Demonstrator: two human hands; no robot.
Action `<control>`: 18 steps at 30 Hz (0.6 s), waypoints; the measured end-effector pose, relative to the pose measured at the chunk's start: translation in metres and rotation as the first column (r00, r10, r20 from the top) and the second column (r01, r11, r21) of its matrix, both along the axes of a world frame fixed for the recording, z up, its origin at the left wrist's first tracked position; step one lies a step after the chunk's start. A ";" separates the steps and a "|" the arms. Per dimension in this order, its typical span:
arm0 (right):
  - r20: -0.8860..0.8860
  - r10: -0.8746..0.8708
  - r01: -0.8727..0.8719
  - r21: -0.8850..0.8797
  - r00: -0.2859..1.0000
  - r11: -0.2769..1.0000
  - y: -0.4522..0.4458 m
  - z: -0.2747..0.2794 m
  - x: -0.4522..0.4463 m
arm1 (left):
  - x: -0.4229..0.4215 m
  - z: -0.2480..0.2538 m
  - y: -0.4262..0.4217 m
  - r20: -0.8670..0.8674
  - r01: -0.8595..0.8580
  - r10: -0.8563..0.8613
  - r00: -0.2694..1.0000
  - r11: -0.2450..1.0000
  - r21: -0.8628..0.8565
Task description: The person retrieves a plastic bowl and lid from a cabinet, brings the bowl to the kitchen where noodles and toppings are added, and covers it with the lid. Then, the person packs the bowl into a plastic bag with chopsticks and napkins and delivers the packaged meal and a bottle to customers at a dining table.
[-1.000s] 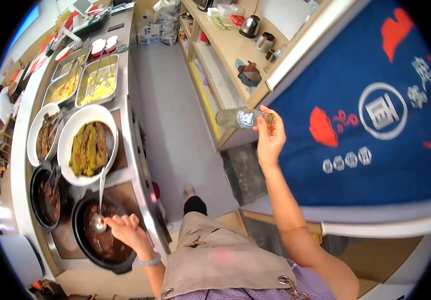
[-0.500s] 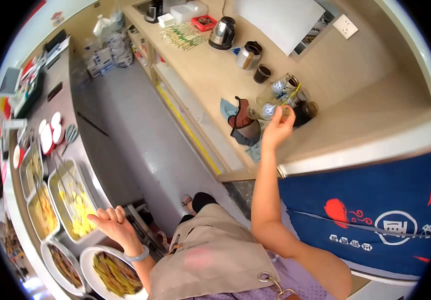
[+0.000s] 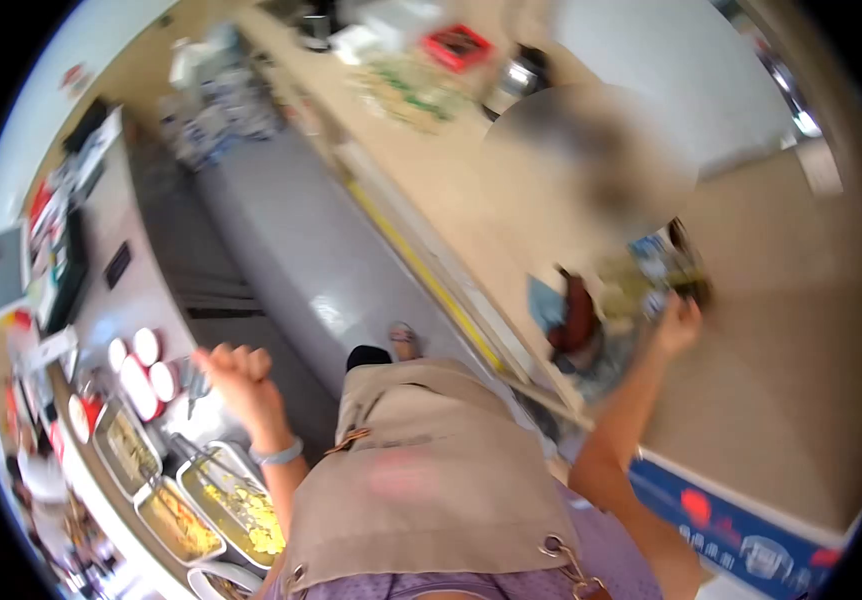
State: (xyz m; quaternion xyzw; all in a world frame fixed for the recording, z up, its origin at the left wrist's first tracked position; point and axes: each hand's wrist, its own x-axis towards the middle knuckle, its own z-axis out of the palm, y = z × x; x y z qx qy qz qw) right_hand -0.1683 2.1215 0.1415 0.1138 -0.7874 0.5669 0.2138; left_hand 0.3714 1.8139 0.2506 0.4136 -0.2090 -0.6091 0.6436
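Observation:
My right hand is at the side counter, its fingers curled on the end of a clear glass bottle; motion blur smears their edges. Other glassware stands close behind it. Left of that hand, a brown-red and dark cloth item lies on the counter with a light blue cloth. My left hand hovers beside the food counter, fingers curled in and thumb out, with nothing visible in it. A light band circles that wrist.
Metal trays of food with utensils line the left counter, near red-and-white cups and a phone. On the wooden counter are a kettle and a red box. Bags stand beyond the grey floor aisle.
The view has turned, shifting the counters and blue cloth. My right hand stays on the glass bottle, now closer to the other glassware. My left hand has risen away from the food trays.

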 end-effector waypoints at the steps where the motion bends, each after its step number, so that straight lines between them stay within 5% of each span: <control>1: 0.094 0.024 -0.015 -0.093 0.995 0.996 -0.002 0.010 0.010 | -0.003 -0.001 -0.021 -0.025 0.012 -0.012 1.000 1.000 0.003; 4: 0.075 -0.141 0.119 0.238 0.987 0.964 0.018 0.011 -0.008 | -0.006 -0.014 -0.086 0.048 -0.001 0.000 0.999 0.999 0.036; 5: -0.041 -0.293 0.276 0.481 0.955 0.832 0.021 0.017 -0.007 | -0.005 -0.019 -0.109 0.080 -0.008 0.005 0.997 0.999 0.045; 6: -0.252 -0.376 0.453 0.515 0.892 0.728 0.030 0.012 -0.009 | -0.002 -0.019 -0.130 0.098 -0.019 0.012 0.995 0.997 0.070; 7: 0.098 -0.516 0.457 0.346 0.851 0.819 0.028 0.015 -0.005 | 0.002 -0.025 -0.152 0.127 -0.022 0.011 0.992 0.996 0.086; 9: -0.454 -0.579 0.731 0.508 0.677 0.456 0.003 0.037 0.005 | 0.016 -0.037 -0.201 0.190 0.026 -0.044 0.981 0.995 0.098; 10: -0.448 -0.565 0.718 0.505 0.693 0.480 -0.059 0.059 0.026 | 0.023 -0.045 -0.229 0.191 -0.001 -0.016 0.982 0.996 0.089; 12: -0.484 -0.394 0.604 0.429 0.781 0.671 -0.202 0.105 0.097 | 0.040 -0.056 -0.282 0.170 -0.030 0.008 0.985 0.992 0.124; 13: -0.531 -0.147 0.380 0.362 0.835 0.851 -0.272 0.103 0.118 | 0.050 -0.059 -0.312 0.124 -0.069 0.048 0.991 0.983 0.168; 15: -0.231 0.120 -0.044 0.311 0.966 0.949 -0.435 0.087 0.171 | 0.070 -0.059 -0.371 0.034 -0.108 0.104 0.994 0.977 0.181; 16: 0.038 0.426 -0.427 0.015 0.904 0.904 -0.503 0.061 0.182 | 0.082 -0.055 -0.400 -0.004 -0.122 0.124 0.992 0.978 0.168; 17: 0.186 0.442 -0.461 0.072 0.877 0.884 -0.579 0.031 0.205 | 0.093 -0.051 -0.427 -0.044 -0.144 0.152 0.987 0.977 0.156; 18: 0.200 0.696 -0.688 -0.122 0.689 0.716 -0.655 -0.008 0.230 | 0.106 -0.051 -0.452 -0.043 -0.175 0.183 0.982 0.974 0.144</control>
